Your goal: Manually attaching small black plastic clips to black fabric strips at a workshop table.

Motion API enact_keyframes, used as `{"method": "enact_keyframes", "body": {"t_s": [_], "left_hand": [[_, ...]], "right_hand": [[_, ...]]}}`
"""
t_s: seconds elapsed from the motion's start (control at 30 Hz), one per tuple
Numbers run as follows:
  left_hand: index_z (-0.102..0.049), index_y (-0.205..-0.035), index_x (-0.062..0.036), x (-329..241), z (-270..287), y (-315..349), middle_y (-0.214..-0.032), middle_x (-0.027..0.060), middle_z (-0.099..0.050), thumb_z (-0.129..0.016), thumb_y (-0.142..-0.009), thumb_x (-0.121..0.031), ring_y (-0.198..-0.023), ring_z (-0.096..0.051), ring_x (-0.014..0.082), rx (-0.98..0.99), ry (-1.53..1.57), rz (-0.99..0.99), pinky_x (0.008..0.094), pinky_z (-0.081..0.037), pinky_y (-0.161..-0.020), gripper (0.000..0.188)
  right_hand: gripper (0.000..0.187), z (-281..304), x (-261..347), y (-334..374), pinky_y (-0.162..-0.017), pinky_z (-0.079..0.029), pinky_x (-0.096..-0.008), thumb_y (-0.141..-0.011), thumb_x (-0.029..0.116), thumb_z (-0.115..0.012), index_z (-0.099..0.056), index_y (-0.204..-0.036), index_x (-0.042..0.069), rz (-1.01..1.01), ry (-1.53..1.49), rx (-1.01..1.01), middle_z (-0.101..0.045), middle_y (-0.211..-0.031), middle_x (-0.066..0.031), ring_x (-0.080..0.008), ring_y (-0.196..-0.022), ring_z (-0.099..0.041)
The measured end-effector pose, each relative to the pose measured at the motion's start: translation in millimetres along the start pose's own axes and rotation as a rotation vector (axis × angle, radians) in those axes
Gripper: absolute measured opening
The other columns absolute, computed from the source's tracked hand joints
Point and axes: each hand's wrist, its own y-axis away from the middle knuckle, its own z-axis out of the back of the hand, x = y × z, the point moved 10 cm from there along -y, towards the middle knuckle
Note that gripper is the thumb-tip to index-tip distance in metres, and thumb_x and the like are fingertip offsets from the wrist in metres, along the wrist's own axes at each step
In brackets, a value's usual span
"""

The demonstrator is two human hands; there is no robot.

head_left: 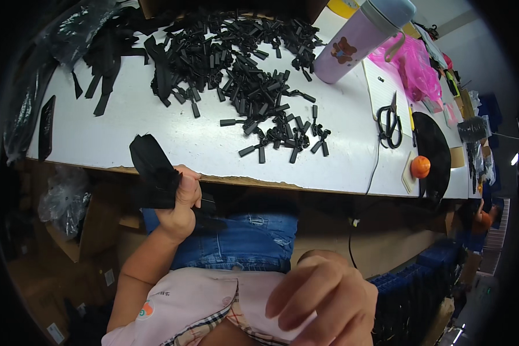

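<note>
In my left hand (183,202), the thumb and fingers close round a bundle of black fabric strips (151,158), held at the table's front edge above my lap. A thin line shows beside that hand's fingers. My right hand (328,303) is raised close to the camera at the lower right, away from the table, its fingers curled together and somewhat blurred. Whatever its fingertips may pinch is hidden. Beyond my left hand, a heap of small black zipper-pull-like pieces (254,86) with rectangular ends spreads over the white table (207,144).
More black strips (106,75) lie at the far left, near a dark phone-like slab (47,127). A lilac bottle (352,49) stands behind the heap's right end. Black scissors (391,124), an orange round fruit (420,166) and a pink plastic bag (412,69) are on the right.
</note>
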Motion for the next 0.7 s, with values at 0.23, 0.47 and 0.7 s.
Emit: {"method": "enact_keyframes", "body": {"t_s": [0.23, 0.47, 0.7], "left_hand": [[-0.049, -0.080, 0.0011, 41.0, -48.8, 12.5, -0.057, 0.0042, -0.046, -0.044, -0.087, -0.022, -0.043, -0.041, 0.0083, 0.293, 0.540, 0.530, 0.0249, -0.045, -0.049, 0.025], [-0.049, -0.083, 0.0005, 52.8, -62.2, 30.1, -0.054, 0.0007, -0.040, -0.052, -0.082, -0.018, -0.041, -0.035, 0.0051, 0.445, 0.652, 0.730, 0.0200, -0.035, -0.039, 0.019], [-0.049, -0.090, -0.0024, 45.9, -62.5, 29.3, -0.059, 0.0011, -0.046, -0.056, -0.077, -0.013, -0.044, -0.042, 0.0060, 0.462, 0.400, 0.610, 0.0185, -0.031, -0.038, 0.018]], "right_hand": [[0.030, -11.2, -7.9, -8.2, -0.057, -0.043, -0.0296, -0.084, 0.028, -0.048, -0.063, -0.083, 0.002, -0.005, -0.226, 0.170, -0.060, -0.086, -0.0134, -0.0236, -0.070, -0.049], [0.023, 0.6, -18.4, 9.7, -0.053, -0.048, -0.0303, -0.080, 0.023, -0.055, -0.056, -0.074, 0.001, -0.035, -0.068, 0.092, -0.054, -0.075, -0.0121, -0.0203, -0.063, -0.052], [0.026, 25.6, -87.1, 18.0, -0.058, -0.042, -0.0300, -0.058, 0.003, -0.066, -0.059, -0.082, 0.003, -0.079, 1.121, 0.198, -0.054, -0.082, -0.0087, -0.0235, -0.070, -0.050]]}}
